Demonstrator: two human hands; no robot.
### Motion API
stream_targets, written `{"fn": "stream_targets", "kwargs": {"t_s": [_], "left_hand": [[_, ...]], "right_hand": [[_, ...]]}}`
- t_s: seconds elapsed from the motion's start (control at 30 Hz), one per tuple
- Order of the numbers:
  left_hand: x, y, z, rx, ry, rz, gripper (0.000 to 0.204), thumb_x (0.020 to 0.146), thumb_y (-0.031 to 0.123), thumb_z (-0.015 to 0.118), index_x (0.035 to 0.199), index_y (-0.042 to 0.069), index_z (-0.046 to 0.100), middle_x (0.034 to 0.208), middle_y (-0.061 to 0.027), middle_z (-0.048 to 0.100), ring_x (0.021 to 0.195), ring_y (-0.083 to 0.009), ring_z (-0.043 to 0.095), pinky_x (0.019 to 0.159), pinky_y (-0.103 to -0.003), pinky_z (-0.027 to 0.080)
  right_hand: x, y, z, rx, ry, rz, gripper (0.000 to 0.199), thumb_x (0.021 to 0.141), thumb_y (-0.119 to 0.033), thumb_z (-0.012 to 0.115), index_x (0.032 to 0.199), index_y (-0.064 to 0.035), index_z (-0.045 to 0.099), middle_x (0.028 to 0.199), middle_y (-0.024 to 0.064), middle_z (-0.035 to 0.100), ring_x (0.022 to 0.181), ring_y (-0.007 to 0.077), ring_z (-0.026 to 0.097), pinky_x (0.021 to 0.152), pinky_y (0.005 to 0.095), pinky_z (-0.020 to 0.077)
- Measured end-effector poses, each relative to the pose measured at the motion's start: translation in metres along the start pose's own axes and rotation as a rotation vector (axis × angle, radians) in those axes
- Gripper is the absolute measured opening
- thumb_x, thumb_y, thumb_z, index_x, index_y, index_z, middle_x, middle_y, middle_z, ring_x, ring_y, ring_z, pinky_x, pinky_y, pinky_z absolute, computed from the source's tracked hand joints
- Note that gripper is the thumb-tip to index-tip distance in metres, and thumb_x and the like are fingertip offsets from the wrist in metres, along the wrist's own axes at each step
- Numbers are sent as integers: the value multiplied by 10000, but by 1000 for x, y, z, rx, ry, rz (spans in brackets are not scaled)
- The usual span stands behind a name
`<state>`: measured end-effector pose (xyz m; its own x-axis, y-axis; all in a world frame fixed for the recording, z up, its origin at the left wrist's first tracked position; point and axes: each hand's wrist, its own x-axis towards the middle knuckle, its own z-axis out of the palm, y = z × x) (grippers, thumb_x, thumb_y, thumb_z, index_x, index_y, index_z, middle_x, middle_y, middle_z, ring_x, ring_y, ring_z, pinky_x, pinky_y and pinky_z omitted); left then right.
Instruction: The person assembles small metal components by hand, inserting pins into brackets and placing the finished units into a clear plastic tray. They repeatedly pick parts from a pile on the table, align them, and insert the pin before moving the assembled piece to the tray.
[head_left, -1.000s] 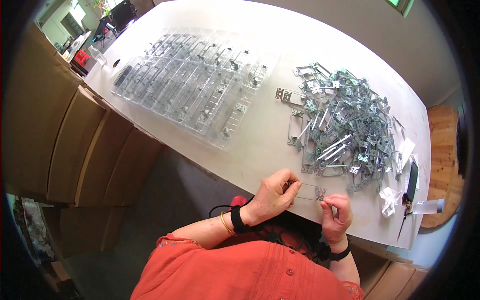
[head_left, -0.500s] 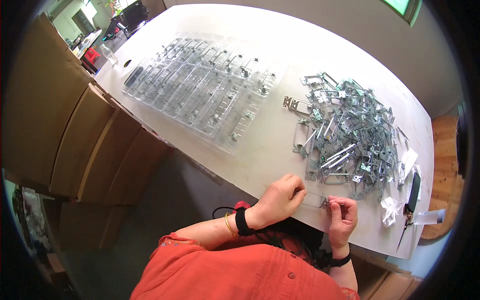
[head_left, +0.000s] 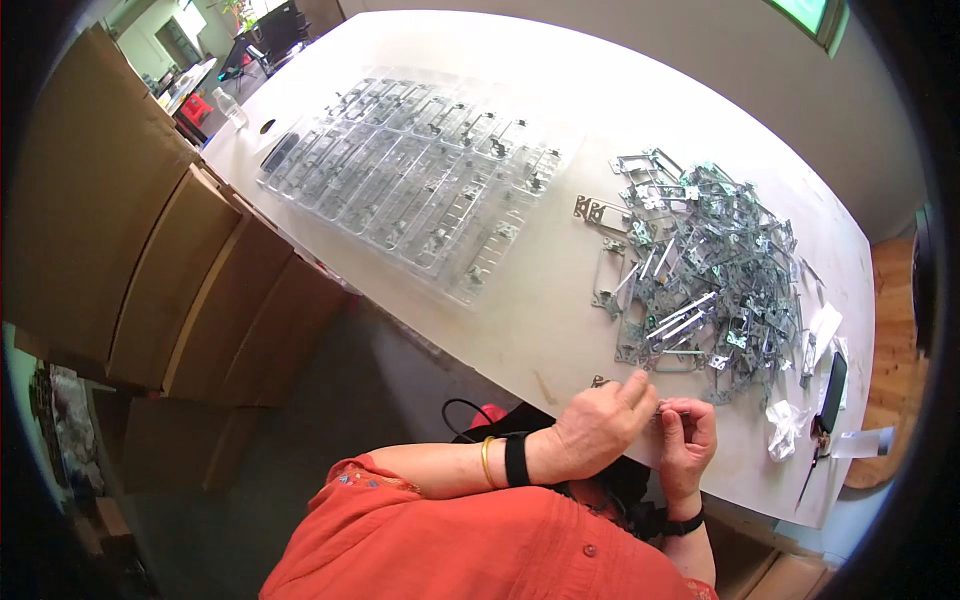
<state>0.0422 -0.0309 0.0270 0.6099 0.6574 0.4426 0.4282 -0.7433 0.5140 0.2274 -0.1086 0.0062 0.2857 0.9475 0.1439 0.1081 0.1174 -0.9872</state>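
My left hand (head_left: pixel 598 428) and my right hand (head_left: pixel 690 440) meet at the near edge of the white table (head_left: pixel 540 320), fingers pinched together on a small metal bracket (head_left: pixel 655 407) that is mostly hidden between them. Just beyond the hands lies a big tangled pile of metal brackets (head_left: pixel 705 270). Further left on the table sit clear plastic trays (head_left: pixel 420 175) with rows of brackets laid in their slots. A black band and a gold bangle are on my left wrist.
Stacked brown cardboard boxes (head_left: pixel 150 250) stand along the table's left side. At the right end of the table lie crumpled white paper (head_left: pixel 785 430), a black flat device (head_left: pixel 832 392) and scissors (head_left: pixel 812 470). A plastic bottle (head_left: pixel 230 107) stands at the far left corner.
Both hands have drawn closer together at the table edge, still working the same small bracket; the view has shifted slightly. The pile and the trays lie as before.
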Motion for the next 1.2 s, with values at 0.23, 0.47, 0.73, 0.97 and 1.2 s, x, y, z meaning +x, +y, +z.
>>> {"fn": "stream_targets", "kwargs": {"t_s": [0.23,0.47,0.73,0.97,1.2], "left_hand": [[6,6,14,-1,-73,68,434,859,142,641,1247,-47,597,1058,-142,603,812,-262,674,685,-368,560],[4,5,13,32,-67,87,403,856,141,645,1209,-46,592,981,-129,576,779,-255,677,622,-360,555],[5,6,-2,-36,52,43,401,860,124,671,1246,32,615,955,-116,576,687,-256,692,535,-384,552],[7,10,-11,-333,114,-3,292,906,91,710,1193,72,663,917,-109,605,694,-305,681,565,-397,555],[3,-8,-3,-748,256,-238,273,979,50,713,1249,55,682,937,-137,656,848,-268,691,730,-366,555]], "right_hand": [[-4,7,-7,27,17,-11,143,1023,1,688,1124,-40,595,1109,88,665,1007,160,643,932,297,527],[-4,5,-9,41,0,-74,151,1018,-49,718,1102,-43,592,1079,101,674,984,176,652,911,305,534],[4,5,-8,174,63,-70,162,1040,-129,715,1100,-51,587,1040,91,674,956,171,653,863,311,549],[0,10,-10,82,90,-40,171,1044,-147,715,1106,-54,584,1056,75,648,891,147,632,786,283,547],[0,9,-7,94,63,11,150,1039,-102,709,1114,-56,588,1059,79,650,848,141,649,749,276,562]]}}
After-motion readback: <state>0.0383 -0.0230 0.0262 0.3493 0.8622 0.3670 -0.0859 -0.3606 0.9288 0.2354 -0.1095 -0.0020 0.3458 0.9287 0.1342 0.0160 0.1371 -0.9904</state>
